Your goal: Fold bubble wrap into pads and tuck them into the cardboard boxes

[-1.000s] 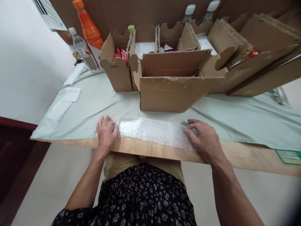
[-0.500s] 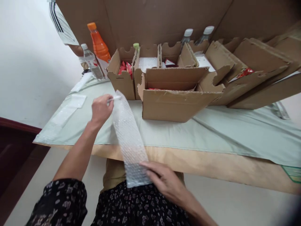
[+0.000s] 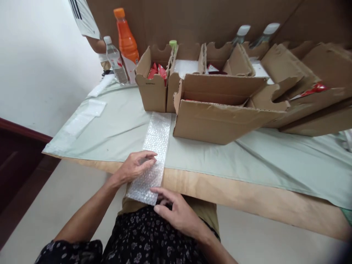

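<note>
A long strip of bubble wrap (image 3: 158, 137) lies on the green cloth and runs over the table's front edge toward my lap. My left hand (image 3: 137, 165) is above the strip's middle, thumb and fingers apart, holding nothing. At the strip's near right corner is my right hand (image 3: 176, 211), its fingers apart, with the index fingertip at the wrap's edge. The tips of some of its fingers are partly hidden.
Open cardboard boxes (image 3: 225, 121) with red packets stand across the back. An orange bottle (image 3: 128, 40) and a clear bottle (image 3: 115, 60) are at the back left, near flat plastic pieces (image 3: 82, 121). Behind them shows a person's arm (image 3: 96, 44).
The bubble wrap has gone from being held up to lying on the table. My left hand has let go of its far end and come down nearer to my right hand.
</note>
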{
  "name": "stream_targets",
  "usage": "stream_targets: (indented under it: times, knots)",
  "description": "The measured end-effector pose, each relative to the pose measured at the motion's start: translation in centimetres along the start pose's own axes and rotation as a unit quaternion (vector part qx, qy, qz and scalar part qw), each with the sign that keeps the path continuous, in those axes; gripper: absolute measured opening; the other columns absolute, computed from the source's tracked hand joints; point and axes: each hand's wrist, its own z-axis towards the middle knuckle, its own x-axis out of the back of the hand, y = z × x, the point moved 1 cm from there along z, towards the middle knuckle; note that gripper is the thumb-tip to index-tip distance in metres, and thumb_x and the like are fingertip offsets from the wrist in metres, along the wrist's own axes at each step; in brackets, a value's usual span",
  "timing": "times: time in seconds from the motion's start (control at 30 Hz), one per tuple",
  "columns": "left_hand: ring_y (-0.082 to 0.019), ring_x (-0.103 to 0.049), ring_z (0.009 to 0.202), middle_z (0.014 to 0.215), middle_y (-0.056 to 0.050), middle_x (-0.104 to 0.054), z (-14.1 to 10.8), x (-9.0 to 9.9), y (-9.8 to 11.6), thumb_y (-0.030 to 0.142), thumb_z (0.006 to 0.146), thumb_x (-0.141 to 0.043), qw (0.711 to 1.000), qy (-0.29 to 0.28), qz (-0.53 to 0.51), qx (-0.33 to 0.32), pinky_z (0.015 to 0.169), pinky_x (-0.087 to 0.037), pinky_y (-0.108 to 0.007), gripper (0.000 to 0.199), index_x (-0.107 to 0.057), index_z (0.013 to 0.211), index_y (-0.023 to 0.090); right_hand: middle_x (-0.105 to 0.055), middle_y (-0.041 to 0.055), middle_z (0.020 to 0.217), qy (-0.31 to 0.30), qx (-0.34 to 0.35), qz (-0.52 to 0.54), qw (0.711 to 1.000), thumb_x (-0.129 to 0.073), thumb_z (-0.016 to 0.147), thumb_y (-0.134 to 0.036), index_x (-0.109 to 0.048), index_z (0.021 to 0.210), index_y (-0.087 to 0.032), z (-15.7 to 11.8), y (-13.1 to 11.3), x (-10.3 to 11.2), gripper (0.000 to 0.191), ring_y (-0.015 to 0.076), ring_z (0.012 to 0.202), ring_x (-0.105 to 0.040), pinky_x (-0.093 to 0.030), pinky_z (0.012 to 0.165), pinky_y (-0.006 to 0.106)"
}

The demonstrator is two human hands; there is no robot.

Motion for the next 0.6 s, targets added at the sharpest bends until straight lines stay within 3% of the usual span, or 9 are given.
stream_targets:
  times: [0.1, 0.23, 0.37, 0.43, 0.53, 0.6]
  knots:
    - [-0.027, -0.075, 0.104, 0.107, -0.012, -0.08, -2.7, 0.2, -0.9, 0.057, 0.101, -0.052, 0.983, -0.016, -0.171, 0.059, 0.098, -0.057, -0.043, 0.054, -0.063, 0.137, 0.018, -0.076, 0.0056, 0.114, -0.006, 0.017, 0.153, 0.988, -0.073, 0.087, -0.039, -0.069, 0.133, -0.025, 1.6, -1.5, 0.9, 0.048, 0.0179, 0.088, -0.07, -0.059, 0.089, 0.037]
    - [-0.028, -0.072, 0.111, 0.115, -0.015, -0.076, -2.5, 0.0, -2.0, 0.068, 0.103, -0.03, 0.952, 0.104, -0.28, 0.074, 0.101, -0.056, -0.047, 0.072, -0.049, 0.151, 0.016, -0.065, 0.0116, 0.144, 0.073, 0.056, 0.264, 0.96, -0.075, 0.086, -0.042, -0.059, 0.142, -0.027, 5.5, -2.3, 2.0, 0.06, 0.0263, 0.126, -0.066, -0.061, 0.092, 0.038]
    - [-0.019, -0.07, 0.089, 0.098, -0.006, -0.073, -1.9, -0.8, -2.4, 0.047, 0.097, -0.06, 0.963, 0.17, -0.182, 0.099, 0.083, -0.056, -0.032, 0.065, -0.045, 0.153, 0.016, -0.061, 0.015, 0.149, 0.118, 0.017, 0.255, 0.96, -0.076, 0.086, -0.042, -0.034, 0.161, -0.027, 7.9, -2.1, 2.2, 0.087, 0.0291, 0.132, -0.063, -0.064, 0.089, 0.039]
    - [-0.016, -0.066, 0.08, 0.091, -0.002, -0.07, -1.8, -1.2, -2.6, 0.034, 0.095, -0.062, 0.972, 0.202, -0.092, 0.078, 0.077, -0.054, -0.028, 0.06, -0.049, 0.151, 0.016, -0.061, 0.0149, 0.149, 0.134, 0.02, 0.242, 0.961, -0.076, 0.087, -0.043, -0.029, 0.164, -0.027, 7.9, -1.9, 2.1, 0.091, 0.0286, 0.131, -0.064, -0.064, 0.089, 0.039]
    - [-0.016, -0.065, 0.08, 0.09, -0.002, -0.071, -1.4, -1.6, -2.9, 0.023, 0.093, -0.057, 0.967, 0.245, 0.048, 0.044, 0.081, -0.054, -0.03, 0.053, -0.055, 0.146, 0.018, -0.068, 0.0136, 0.14, 0.142, 0.041, 0.18, 0.972, -0.07, 0.093, -0.044, -0.044, 0.156, -0.026, 6.9, -1.8, 1.8, 0.071, 0.0274, 0.124, -0.068, -0.063, 0.09, 0.041]
    - [-0.019, -0.067, 0.084, 0.091, -0.003, -0.072, -1.1, -1.8, -3.2, 0.02, 0.092, -0.057, 0.961, 0.249, 0.116, 0.04, 0.085, -0.055, -0.033, 0.054, -0.056, 0.146, 0.019, -0.072, 0.0111, 0.132, 0.158, 0.081, 0.059, 0.982, -0.064, 0.098, -0.04, -0.059, 0.142, -0.026, 6.2, -1.7, 1.8, 0.046, 0.026, 0.118, -0.069, -0.062, 0.094, 0.044]
